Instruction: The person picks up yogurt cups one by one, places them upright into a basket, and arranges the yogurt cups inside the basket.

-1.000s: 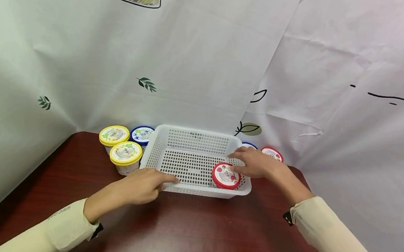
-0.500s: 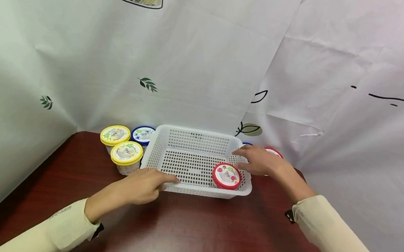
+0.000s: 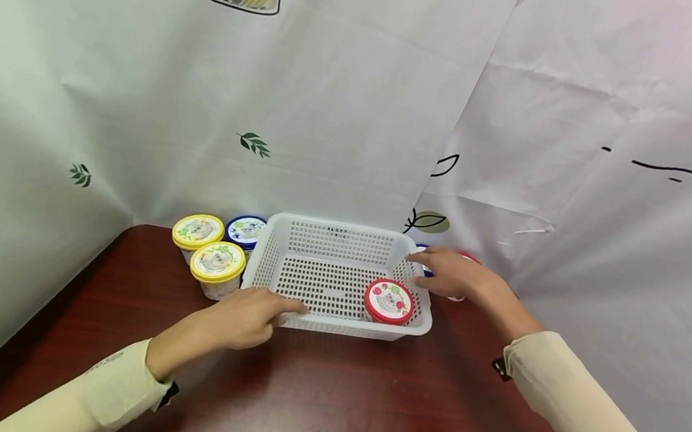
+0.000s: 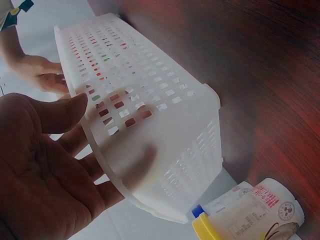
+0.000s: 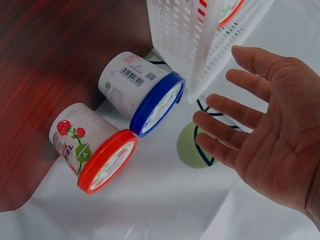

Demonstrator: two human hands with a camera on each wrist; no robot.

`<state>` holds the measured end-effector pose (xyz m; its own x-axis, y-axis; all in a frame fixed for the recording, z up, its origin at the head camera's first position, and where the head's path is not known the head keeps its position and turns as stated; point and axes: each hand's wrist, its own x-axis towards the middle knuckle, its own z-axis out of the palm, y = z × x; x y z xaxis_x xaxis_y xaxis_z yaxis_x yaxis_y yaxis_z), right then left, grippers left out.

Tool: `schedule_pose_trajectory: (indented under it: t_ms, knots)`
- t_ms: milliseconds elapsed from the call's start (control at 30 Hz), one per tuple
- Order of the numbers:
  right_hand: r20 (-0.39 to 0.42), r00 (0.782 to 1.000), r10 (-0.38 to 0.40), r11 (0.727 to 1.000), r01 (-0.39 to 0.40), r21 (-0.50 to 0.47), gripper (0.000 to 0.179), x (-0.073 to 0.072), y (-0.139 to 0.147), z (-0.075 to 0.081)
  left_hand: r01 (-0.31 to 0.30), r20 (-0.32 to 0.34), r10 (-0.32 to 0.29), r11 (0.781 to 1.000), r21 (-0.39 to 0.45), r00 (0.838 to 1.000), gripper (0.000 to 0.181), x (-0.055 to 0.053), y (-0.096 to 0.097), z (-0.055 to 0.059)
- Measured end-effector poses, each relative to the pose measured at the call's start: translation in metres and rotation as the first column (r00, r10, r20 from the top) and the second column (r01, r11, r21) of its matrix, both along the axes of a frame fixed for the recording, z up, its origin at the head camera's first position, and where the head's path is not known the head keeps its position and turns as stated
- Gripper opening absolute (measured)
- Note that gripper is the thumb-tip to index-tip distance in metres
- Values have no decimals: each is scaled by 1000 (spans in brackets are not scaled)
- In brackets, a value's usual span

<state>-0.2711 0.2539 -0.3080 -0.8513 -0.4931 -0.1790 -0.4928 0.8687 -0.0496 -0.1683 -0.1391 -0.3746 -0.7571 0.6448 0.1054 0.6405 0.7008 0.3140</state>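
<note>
A white perforated plastic basket [image 3: 336,326] stands on the dark red wooden table. Inside its front right corner sits a paper tub with a red lid [image 3: 389,302]. My left hand [image 3: 244,318] grips the basket's near rim at the left, the thumb outside the wall and the fingers reaching over into the basket. Fingers spread and empty, my right hand [image 3: 455,273] hovers at the basket's right rim. Beyond that rim, the right wrist view shows a blue-lidded tub [image 5: 140,92] and a second red-lidded tub [image 5: 95,150], partly covered by my hand in the head view.
Left of the basket stand two yellow-lidded tubs [image 3: 216,266] and another blue-lidded tub [image 3: 244,231]. A pale printed cloth [image 3: 343,106] hangs behind and at the sides of the table [image 3: 330,393].
My right hand has drawn away to the right from the red-lidded tub in the basket, back over the right rim. The left hand has kept its place on the near rim.
</note>
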Motion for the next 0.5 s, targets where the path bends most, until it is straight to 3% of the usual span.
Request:
schedule_pose_trajectory:
  t_ms: [500]
  knots:
    - [0, 1000, -14, 1000, 14, -1, 64, -8, 14, 3, 6, 4, -6, 1000, 1, 1000, 52, -1, 0, 0]
